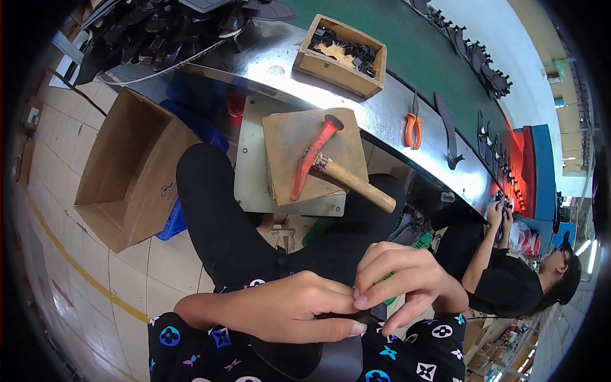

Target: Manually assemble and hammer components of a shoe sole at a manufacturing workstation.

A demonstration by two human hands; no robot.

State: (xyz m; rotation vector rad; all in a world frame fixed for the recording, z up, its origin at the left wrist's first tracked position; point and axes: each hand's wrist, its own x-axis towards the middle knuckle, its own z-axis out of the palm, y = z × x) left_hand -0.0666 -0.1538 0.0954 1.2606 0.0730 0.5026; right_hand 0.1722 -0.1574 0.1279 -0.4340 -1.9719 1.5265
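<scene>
My left hand (pixel 286 309) is closed, thumb and fingers round a smooth, black, curved piece (pixel 340 363) held low against my body. Its kind is hard to make out, since the hand covers its upper part. Close against the left fingertips, my right hand (pixel 401 280) has its fingers curled and pressed together; whatever sits between them is hidden. Beyond my hands, a hammer (pixel 356 183) with a red head and wooden handle lies on a brown square board (pixel 289 124) between my knees.
A metal-edged bench with a green belt (pixel 388 32) carries a wooden box (pixel 344 79) of small black parts, orange-handled pliers (pixel 413 127) and a black strip (pixel 447 127). Left stands an open cardboard box (pixel 127 172). Black parts (pixel 159 38) pile at far left. A co-worker (pixel 509 274) sits right.
</scene>
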